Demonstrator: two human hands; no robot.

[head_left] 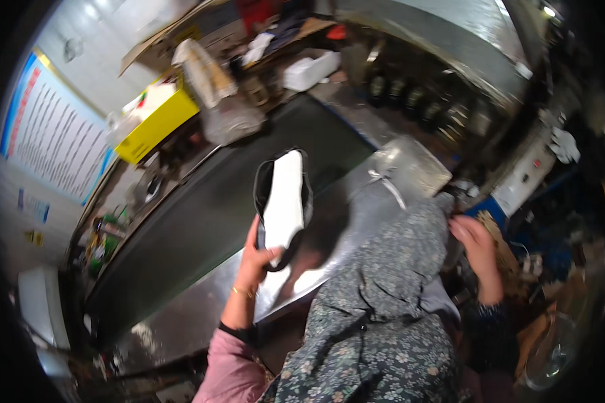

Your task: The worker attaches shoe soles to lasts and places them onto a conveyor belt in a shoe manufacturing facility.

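Workshop interior, cluttered; dark conveyor belt (208,208) runs diagonally past a shiny steel desk (202,316). Behind: yellow box (156,121), white tray (309,70), chart on the left wall (54,138).

Left hand (252,258): raised over the desk, fingers (270,253) clamped on the lower end of a shoe upper (282,201), white inside, black rim. Upper stands nearly upright, clear of desk and belt.

Right hand (476,242): off to the right, beside the edge of a floral cloth (383,295) that drapes across the person's front. Fingers look loosely curled; whether they grip anything I cannot tell, since the frame is blurred there.

Note on handling (judgement): the upper is soft and held by one end only, so it will flop. Better to keep the thumb flat on the white lining and support the toe end with the second hand before setting it down. Keep it away from the belt edge; a hanging rim could catch. The desk is reflective, so depth is hard to gauge: lower slowly, sole side flat.
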